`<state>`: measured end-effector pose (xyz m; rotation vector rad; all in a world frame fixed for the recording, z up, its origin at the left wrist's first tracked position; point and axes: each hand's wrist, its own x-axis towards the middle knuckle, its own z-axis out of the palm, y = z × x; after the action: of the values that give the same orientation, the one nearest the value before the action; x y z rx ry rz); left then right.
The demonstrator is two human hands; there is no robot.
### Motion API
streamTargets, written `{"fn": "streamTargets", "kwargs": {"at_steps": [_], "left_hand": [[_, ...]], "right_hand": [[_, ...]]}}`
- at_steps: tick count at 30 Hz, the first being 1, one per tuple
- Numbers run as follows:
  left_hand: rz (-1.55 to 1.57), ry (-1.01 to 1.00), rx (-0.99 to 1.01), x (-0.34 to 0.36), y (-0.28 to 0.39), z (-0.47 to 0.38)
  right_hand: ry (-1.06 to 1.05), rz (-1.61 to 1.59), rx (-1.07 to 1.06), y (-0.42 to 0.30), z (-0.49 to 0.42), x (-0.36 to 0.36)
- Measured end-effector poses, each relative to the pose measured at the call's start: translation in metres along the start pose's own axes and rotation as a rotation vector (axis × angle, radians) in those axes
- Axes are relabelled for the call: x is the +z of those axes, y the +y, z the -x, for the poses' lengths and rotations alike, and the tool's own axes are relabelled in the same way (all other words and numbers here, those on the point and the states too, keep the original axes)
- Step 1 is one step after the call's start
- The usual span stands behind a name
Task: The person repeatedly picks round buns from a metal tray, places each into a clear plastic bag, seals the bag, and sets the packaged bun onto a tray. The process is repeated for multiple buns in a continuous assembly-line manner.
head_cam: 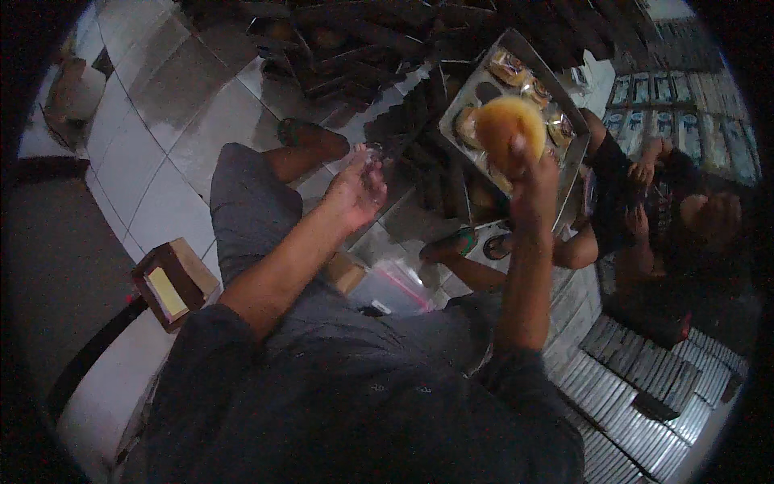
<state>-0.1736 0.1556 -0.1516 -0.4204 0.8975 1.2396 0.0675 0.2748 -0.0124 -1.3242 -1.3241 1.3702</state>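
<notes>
My right hand [535, 166] grips a round yellow-brown bun [508, 127], blurred, above a shallow open box [571, 109]. Several round baked goods [507, 68] lie in this box, some in shiny clear wrapping. The bun and hand hide part of the box's contents. To the left, my left hand [361, 196] is raised above the floor with its fingers curled. A small glossy clear piece, apparently plastic [375, 147], shows at its fingertips; its exact shape is blurred.
Dark open boxes [338, 54] crowd the far side. A seated person [629, 206] is on the right, near stacked packs [653, 375]. Between my legs lie a clear plastic packet [390, 287] and a small brown box [344, 272]. Another brown box [196, 266] stands left.
</notes>
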Motion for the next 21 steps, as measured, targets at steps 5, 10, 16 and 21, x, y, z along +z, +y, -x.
{"fn": "streamTargets", "kwargs": {"at_steps": [5, 10, 16, 21], "left_hand": [[-0.022, -0.075, 0.092, 0.036, -0.025, 0.061], [-0.32, -0.11, 0.489, 0.062, -0.073, 0.124], [-0.619, -0.299, 0.745, 0.056, -0.1, 0.172], [-0.523, -0.381, 0.556, 0.056, -0.1, 0.195]], "right_hand": [[0.148, 0.053, -0.11, 0.006, 0.188, 0.06], [0.262, 0.022, -0.182, 0.02, 0.215, 0.058], [0.334, -0.787, -0.05, 0.01, 0.24, 0.021], [0.336, -0.629, -0.179, 0.002, 0.257, 0.021]]}}
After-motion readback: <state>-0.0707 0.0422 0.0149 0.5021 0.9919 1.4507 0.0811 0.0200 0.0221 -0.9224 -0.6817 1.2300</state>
